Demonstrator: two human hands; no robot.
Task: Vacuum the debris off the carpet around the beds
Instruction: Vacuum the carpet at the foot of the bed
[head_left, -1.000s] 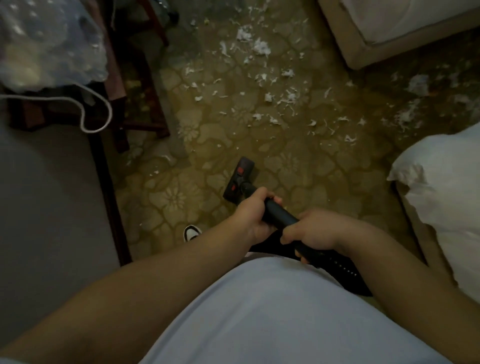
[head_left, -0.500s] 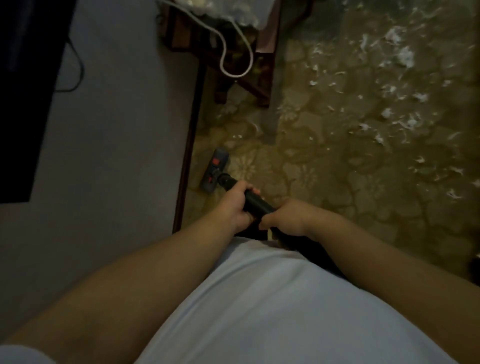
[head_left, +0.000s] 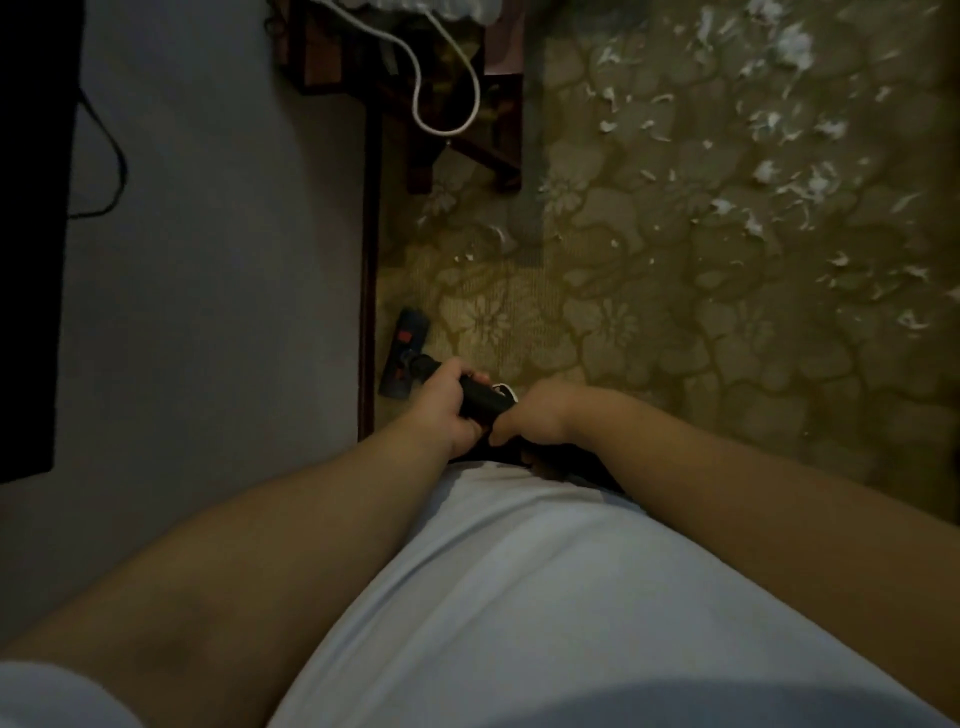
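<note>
Two hands were seen in the head view, both clamped on the black vacuum tube. The left hand was set further down the tube, its fingers curled over the top. The right hand was wrapped round it just behind, close to the body, a two-handed hold judged to give push and steering at once.

The floor head was laid flat on the patterned carpet, just beside the dark skirting at the foot of the wall — apparently so that the edge strip could be cleaned. The white debris was scattered well apart from it, up and to the right, with a few flecks nearer the wooden furniture legs.

Much was hidden or cut off. No bed was shown, and the tube's rear part was covered by the right forearm and the white shirt. The vacuum's body was out of sight. A small white shape beside the tube could not be identified in the dim light — possibly a shoe. A white cord was cut off at the top edge.
</note>
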